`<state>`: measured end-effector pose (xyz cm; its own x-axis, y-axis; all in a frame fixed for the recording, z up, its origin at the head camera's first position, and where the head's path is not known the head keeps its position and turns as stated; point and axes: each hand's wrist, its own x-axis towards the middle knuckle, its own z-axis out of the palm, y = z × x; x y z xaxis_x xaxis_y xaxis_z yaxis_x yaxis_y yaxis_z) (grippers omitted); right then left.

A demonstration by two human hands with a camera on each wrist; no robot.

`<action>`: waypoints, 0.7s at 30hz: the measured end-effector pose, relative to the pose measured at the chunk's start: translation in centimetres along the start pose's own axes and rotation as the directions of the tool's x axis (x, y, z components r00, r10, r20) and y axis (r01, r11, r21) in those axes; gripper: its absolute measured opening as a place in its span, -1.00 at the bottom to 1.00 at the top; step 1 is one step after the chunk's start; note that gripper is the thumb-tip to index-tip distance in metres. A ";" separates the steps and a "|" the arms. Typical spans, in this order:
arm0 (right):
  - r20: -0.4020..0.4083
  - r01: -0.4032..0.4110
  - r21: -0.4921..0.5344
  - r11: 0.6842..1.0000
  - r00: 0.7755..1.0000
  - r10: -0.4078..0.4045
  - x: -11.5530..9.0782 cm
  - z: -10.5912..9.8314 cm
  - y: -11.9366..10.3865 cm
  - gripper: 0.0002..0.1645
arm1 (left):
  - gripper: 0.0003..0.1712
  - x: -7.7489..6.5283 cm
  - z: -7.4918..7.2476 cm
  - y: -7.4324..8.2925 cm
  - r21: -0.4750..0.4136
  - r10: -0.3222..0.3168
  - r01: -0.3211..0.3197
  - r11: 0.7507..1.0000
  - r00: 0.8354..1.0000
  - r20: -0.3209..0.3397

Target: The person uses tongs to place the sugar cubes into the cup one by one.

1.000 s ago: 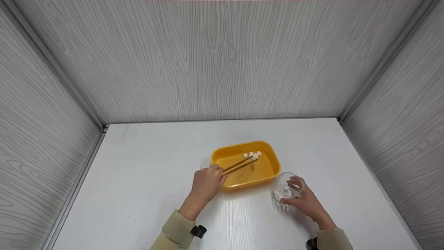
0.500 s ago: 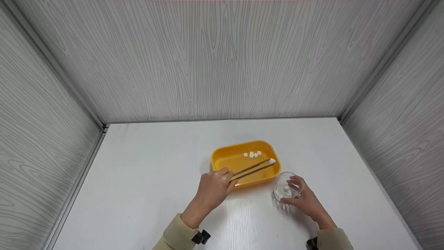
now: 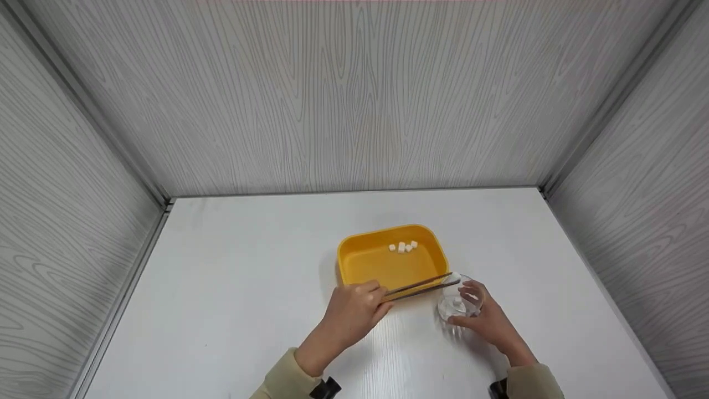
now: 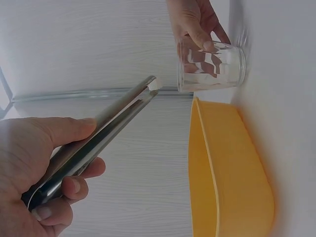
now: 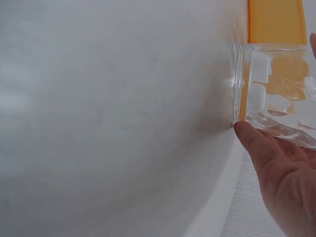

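My left hand (image 3: pixel 354 310) grips metal tongs (image 4: pixel 98 133) with thumb and curled fingers. A white cube (image 4: pixel 155 84) is pinched at the tongs' tips, by the far rim of the clear glass (image 3: pixel 450 305) in the head view. The left wrist view shows a gap between tips and glass. My right hand (image 3: pixel 490 321) holds the upright glass on the table, thumb and fingers round its side. Inside the glass, white cubes (image 5: pixel 257 96) show through the wall; I cannot tell how many. The yellow tray (image 3: pixel 346 263) stands left of the glass, with several white cubes (image 3: pixel 401 247) inside.
The white table (image 3: pixel 249 266) is bounded by a grey wood-grain panel (image 3: pixel 354 100) at the back and further panels at both sides. The tray's near right corner lies close to the glass.
The left hand has moved the tongs right and nearer, lifting one white cube from the tray's cluster over to the glass rim. The right hand and the glass have stayed put.
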<state>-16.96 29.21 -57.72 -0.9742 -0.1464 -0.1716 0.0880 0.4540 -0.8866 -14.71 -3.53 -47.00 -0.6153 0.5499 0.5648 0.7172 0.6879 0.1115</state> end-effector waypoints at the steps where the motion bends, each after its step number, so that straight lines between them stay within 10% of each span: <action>1: 0.003 0.001 0.002 1.000 1.000 -0.001 0.0 0.0 0.0 0.15 | -0.79 0.0 0.1 0.1 -0.001 0.006 -0.006 1.000 1.000 0.001; 21: 0.000 -0.002 0.001 1.000 1.000 0.002 -0.1 0.0 -0.2 0.13 | -0.73 -0.3 1.1 0.4 -0.018 0.008 -0.006 1.000 0.995 0.098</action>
<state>-16.86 29.16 -57.52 -0.9740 -0.1454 -0.1737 0.0904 0.4537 -0.8866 -14.62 -2.94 -48.06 -0.6389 0.5989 0.4828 0.7265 0.6761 0.1227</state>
